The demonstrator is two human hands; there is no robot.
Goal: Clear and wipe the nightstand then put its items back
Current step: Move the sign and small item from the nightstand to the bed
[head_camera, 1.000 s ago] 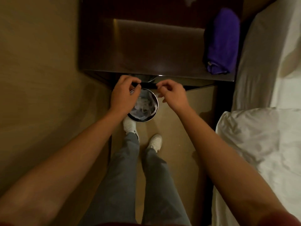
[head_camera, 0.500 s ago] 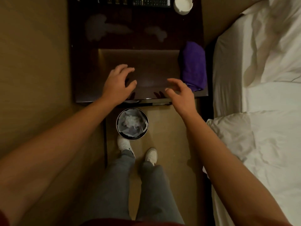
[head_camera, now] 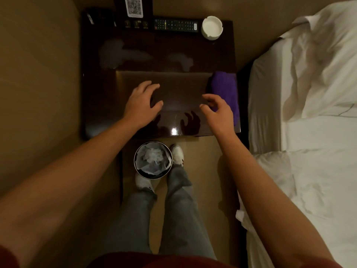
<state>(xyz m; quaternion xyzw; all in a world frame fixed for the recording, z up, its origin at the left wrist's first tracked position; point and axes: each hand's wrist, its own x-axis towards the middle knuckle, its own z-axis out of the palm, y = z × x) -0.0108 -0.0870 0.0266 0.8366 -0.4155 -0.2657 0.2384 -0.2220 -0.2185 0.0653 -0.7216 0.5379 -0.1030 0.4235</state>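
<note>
The dark glossy nightstand (head_camera: 100, 97) fills the upper middle of the head view. At its back edge lie a black remote (head_camera: 176, 25), a white round ashtray (head_camera: 212, 27) and a stand with a QR-code card (head_camera: 134, 6). A folded purple cloth (head_camera: 225, 93) rests on its right side. My left hand (head_camera: 142, 104) hovers over the front middle of the top, fingers spread and empty. My right hand (head_camera: 219, 111) hovers just left of the purple cloth, fingers curled apart, holding nothing. Faint smeared patches show on the top behind my hands.
A small round bin (head_camera: 153, 160) lined with white paper stands on the floor in front of the nightstand, by my feet. A bed with white sheets (head_camera: 309, 132) runs along the right. A beige wall (head_camera: 38, 74) is on the left.
My hands rose from the bin on the floor to above the nightstand top. The view tilted up, bringing the remote, ashtray and QR card into sight.
</note>
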